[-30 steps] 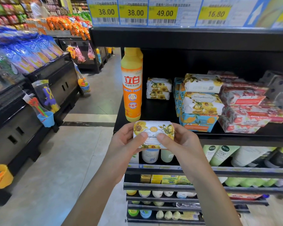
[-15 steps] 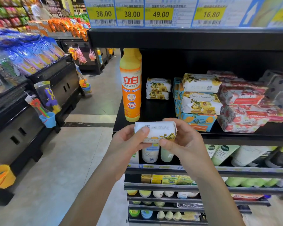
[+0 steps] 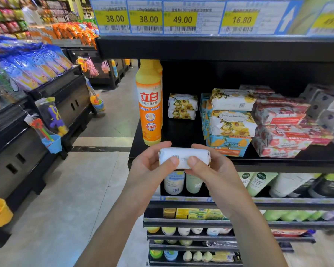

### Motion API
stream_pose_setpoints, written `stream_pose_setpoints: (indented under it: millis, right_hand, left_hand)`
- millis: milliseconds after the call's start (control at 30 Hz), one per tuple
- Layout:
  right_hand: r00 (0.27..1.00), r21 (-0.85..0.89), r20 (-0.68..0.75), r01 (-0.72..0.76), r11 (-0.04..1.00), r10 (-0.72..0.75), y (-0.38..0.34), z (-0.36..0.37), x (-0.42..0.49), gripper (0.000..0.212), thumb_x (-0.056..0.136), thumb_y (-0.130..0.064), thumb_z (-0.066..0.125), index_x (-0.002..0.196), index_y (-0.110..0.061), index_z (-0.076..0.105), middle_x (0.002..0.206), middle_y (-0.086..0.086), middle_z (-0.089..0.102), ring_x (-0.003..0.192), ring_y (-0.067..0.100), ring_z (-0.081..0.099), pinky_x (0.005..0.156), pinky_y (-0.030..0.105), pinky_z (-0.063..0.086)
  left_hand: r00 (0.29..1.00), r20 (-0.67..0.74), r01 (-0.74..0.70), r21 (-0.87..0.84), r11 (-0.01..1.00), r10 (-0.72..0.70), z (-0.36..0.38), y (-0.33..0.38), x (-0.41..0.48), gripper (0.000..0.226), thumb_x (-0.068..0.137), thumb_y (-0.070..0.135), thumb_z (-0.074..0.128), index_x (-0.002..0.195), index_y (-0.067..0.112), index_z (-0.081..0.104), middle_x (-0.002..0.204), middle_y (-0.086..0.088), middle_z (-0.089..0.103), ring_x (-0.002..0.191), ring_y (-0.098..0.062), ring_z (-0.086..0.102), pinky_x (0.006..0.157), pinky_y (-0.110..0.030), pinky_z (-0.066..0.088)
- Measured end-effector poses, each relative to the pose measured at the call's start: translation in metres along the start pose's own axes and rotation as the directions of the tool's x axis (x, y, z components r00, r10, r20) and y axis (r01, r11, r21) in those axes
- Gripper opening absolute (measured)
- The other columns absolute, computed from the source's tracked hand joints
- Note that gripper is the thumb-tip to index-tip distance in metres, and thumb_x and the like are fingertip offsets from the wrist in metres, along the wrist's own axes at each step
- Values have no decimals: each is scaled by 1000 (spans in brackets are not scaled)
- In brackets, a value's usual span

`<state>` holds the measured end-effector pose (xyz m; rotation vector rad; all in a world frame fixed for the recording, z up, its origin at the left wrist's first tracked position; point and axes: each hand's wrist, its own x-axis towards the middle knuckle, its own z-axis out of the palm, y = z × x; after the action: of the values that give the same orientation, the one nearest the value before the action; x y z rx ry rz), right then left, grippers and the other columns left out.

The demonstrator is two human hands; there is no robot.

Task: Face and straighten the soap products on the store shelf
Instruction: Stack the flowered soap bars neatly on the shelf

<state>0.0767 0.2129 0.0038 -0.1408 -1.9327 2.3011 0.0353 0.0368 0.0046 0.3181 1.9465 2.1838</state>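
- The left hand point(image 3: 149, 167) and right hand point(image 3: 210, 170) hold one wrapped soap bar point(image 3: 184, 158) between them, fingers curled round its ends, thumbs pressing its white printed side.
- The bar is in the air just in front of the shelf point(image 3: 181, 132) edge, below the orange detergent bottle point(image 3: 149, 105).
- Stacked soap packs point(image 3: 231, 120) sit on the shelf to the right.
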Motion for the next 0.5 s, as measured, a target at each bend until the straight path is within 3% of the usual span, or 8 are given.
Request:
stream_pose_setpoints:
  millis: [133, 300, 400, 500]
  right_hand:
    - [1000, 5, -19, -4, 1000, 4, 1, 1, 2, 61, 65, -40, 85, 122, -25, 69, 113, 1, 76, 111, 21, 70, 97, 36, 58]
    - [1000, 37, 9, 15, 999, -15, 3, -1, 4, 63, 66, -28, 89, 125, -22, 68, 115, 2, 75, 112, 22, 69, 87, 27, 58]
    - [998, 47, 52, 44, 998, -46, 4, -4, 4, 65, 68, -16, 85, 130, -20, 65, 118, 5, 75, 115, 25, 69, 91, 32, 59]
    - [993, 40, 82, 82, 996, -85, 4, -7, 5, 73, 65, -10, 89, 132, -20, 63, 121, 6, 74, 117, 28, 68, 97, 40, 57]
  left_hand:
    - [1000, -3, -10, -12, 1000, 10, 0, 0, 1, 54, 78, 30, 76, 131, 27, 64, 119, 1, 74, 115, -17, 69, 99, -35, 56]
    - [999, 37, 8, 20, 1000, -9, -4, 1, 1, 53, 90, 13, 73, 137, 32, 59, 123, 6, 72, 117, -11, 67, 91, -24, 57]
    - [995, 90, 30, 13, 999, -31, -7, 2, 1, 60, 87, 12, 74, 141, 31, 55, 126, 7, 71, 121, -10, 65, 99, -27, 55]
    - [993, 112, 42, 0, 999, -41, -8, 4, 3, 65, 79, 27, 75, 141, 28, 54, 127, 7, 71, 122, -10, 65, 101, -31, 55]
